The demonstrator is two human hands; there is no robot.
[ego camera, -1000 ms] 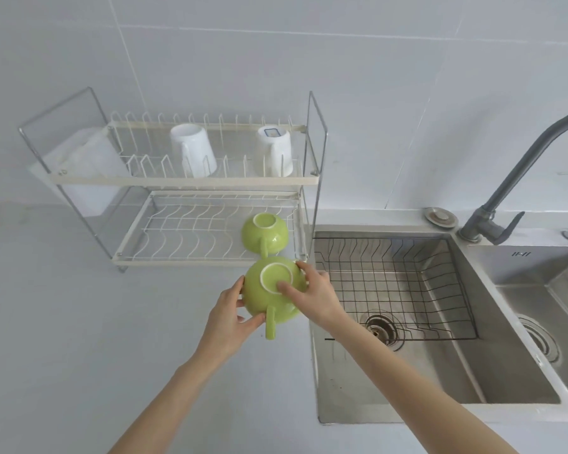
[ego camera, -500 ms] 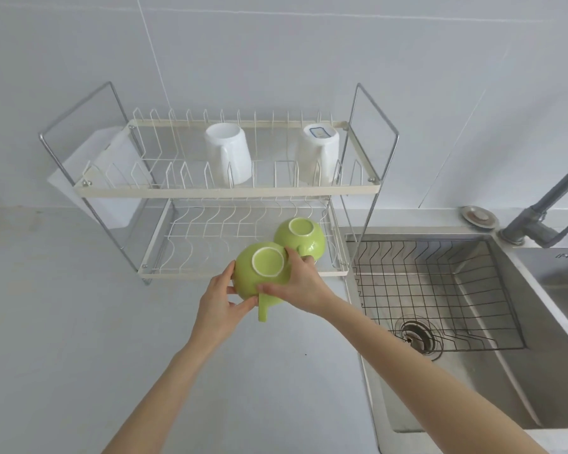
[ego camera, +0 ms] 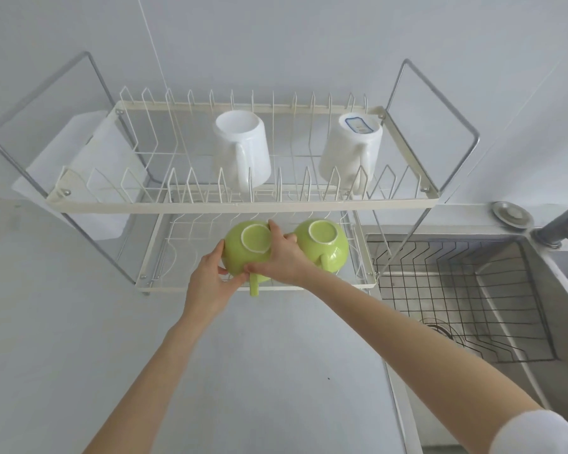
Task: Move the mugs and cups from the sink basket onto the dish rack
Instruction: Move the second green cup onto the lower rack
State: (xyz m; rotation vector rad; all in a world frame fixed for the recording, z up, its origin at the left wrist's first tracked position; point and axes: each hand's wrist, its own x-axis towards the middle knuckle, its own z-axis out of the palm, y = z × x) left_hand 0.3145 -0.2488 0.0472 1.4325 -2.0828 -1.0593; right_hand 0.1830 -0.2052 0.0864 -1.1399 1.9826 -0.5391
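Note:
Both my hands hold a green cup (ego camera: 243,250) upside down over the lower tier of the dish rack (ego camera: 177,204), its handle pointing toward me. My left hand (ego camera: 210,283) grips its left side and my right hand (ego camera: 282,257) its right side. A second green cup (ego camera: 325,247) sits upside down on the lower tier, just right of the held one. Two white mugs (ego camera: 243,149) (ego camera: 351,149) stand upside down on the upper tier. The wire sink basket (ego camera: 456,290) at the right holds nothing.
A white board (ego camera: 89,172) leans behind the rack's left end. The steel sink (ego camera: 512,244) has a grey faucet (ego camera: 564,221) at the far right and a round plug (ego camera: 512,214) on its rim. Grey countertop (ego camera: 79,355) lies in front of the rack.
My hands carried the green cup forward from above the counter in under the upper tier, beside the other green cup. The view moved closer to the rack.

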